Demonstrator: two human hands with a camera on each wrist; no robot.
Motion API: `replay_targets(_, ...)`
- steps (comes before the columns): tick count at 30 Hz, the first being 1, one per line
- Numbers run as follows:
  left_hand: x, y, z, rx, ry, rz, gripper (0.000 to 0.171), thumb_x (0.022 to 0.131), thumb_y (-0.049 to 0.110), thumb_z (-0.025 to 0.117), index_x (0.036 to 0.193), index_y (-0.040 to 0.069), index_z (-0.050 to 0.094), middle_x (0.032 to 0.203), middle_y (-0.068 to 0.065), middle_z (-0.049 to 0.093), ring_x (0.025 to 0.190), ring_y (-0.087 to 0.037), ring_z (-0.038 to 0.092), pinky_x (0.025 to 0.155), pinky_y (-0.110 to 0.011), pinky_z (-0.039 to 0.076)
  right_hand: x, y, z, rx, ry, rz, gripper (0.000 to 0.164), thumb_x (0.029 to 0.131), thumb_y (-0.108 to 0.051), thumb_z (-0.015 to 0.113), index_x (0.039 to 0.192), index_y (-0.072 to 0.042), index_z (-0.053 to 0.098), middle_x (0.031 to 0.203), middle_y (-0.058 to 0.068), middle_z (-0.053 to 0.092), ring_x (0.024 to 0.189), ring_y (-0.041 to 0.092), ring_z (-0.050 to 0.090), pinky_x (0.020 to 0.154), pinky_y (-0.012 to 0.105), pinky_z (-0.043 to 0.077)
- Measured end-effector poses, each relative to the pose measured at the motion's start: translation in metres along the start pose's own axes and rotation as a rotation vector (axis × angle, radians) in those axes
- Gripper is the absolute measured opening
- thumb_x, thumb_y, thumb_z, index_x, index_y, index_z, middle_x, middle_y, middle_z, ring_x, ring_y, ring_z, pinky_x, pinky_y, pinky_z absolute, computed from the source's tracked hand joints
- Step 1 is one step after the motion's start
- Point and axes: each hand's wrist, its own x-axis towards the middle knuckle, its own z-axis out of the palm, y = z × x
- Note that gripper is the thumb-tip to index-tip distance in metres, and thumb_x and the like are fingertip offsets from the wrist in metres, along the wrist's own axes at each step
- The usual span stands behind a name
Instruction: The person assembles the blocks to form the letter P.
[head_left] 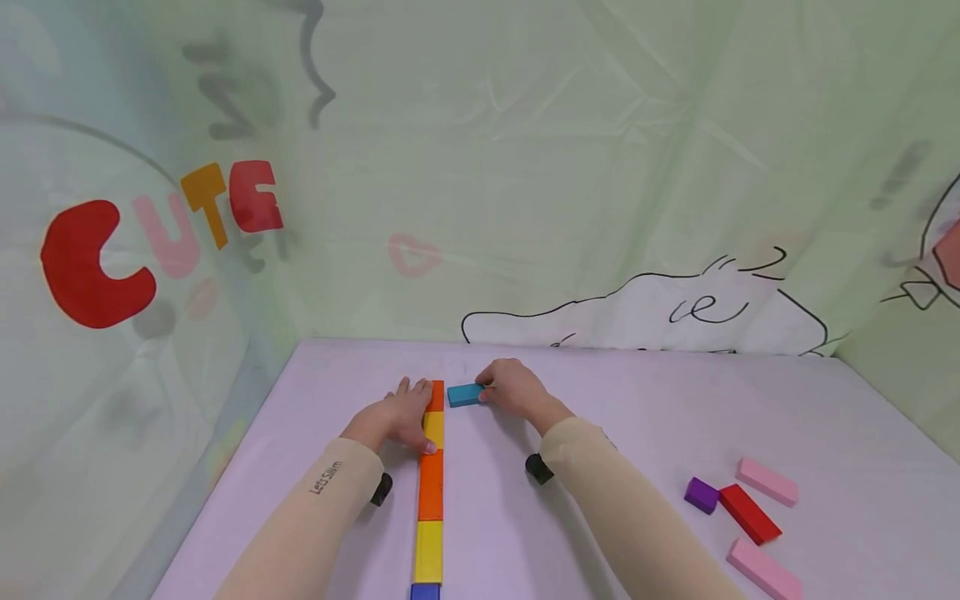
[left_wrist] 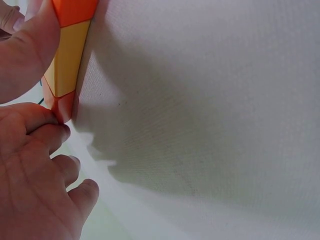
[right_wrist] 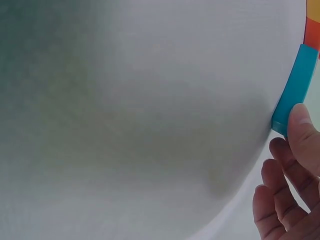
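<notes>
A straight row of blocks runs away from me: a blue block (head_left: 425, 592), a yellow block (head_left: 429, 552), an orange block (head_left: 431, 486), another yellow block (head_left: 434, 430) and a far orange block (head_left: 437, 397). My left hand (head_left: 401, 414) lies along the left side of the far end, fingers spread. Its thumb (left_wrist: 42, 47) touches near the far yellow block, and a fingertip touches the far orange block. My right hand (head_left: 517, 390) pinches the right end of a teal block (head_left: 463, 395) between thumb and fingers. The teal block lies crosswise, its left end close beside the far orange block.
On the right of the lilac table (head_left: 637, 417) lie a purple block (head_left: 702, 495), a red block (head_left: 750, 514), a pink block (head_left: 767, 481) and a second pink block (head_left: 763, 568). A printed curtain (head_left: 525, 167) hangs behind the table and at its sides.
</notes>
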Motion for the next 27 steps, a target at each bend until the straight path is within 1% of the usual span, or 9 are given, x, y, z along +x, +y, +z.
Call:
replay_targets(9, -0.0014, 0.0006, -0.0005, 0.008, 0.0, 0.013, 0.099, 0.087, 0.028, 0.082, 0.162, 0.002, 0.024, 0.171, -0.015, 0.019, 0.16, -0.039, 0.008, 0.128, -0.059, 0.017, -0.0005, -0.0028, -0.0005, 0.005, -0.007, 0.01, 0.031, 0.096, -0.012, 0.072, 0.126, -0.006, 0.073, 0.124, 0.011, 0.072, 0.111, 0.025, 0.062, 0.107, 0.04, 0.053)
replay_targets(20, -0.0015, 0.0004, -0.0004, 0.001, -0.002, 0.01, 0.098, 0.087, 0.028, 0.082, 0.162, 0.002, 0.023, 0.171, -0.015, 0.019, 0.16, -0.039, 0.007, 0.128, -0.058, 0.017, -0.0003, -0.0038, -0.0001, 0.038, -0.029, 0.018, 0.032, 0.097, -0.012, 0.07, 0.128, -0.005, 0.071, 0.123, 0.012, 0.072, 0.11, 0.025, 0.061, 0.107, 0.04, 0.053)
replay_targets(27, -0.0008, -0.0003, -0.001, 0.003, -0.005, 0.005, 0.098, 0.088, 0.029, 0.081, 0.162, 0.002, 0.023, 0.172, -0.015, 0.018, 0.16, -0.039, 0.007, 0.128, -0.059, 0.018, -0.0002, -0.0024, 0.0, 0.061, -0.041, 0.001, 0.032, 0.098, -0.011, 0.069, 0.129, -0.003, 0.07, 0.121, 0.013, 0.071, 0.106, 0.024, 0.061, 0.105, 0.039, 0.054)
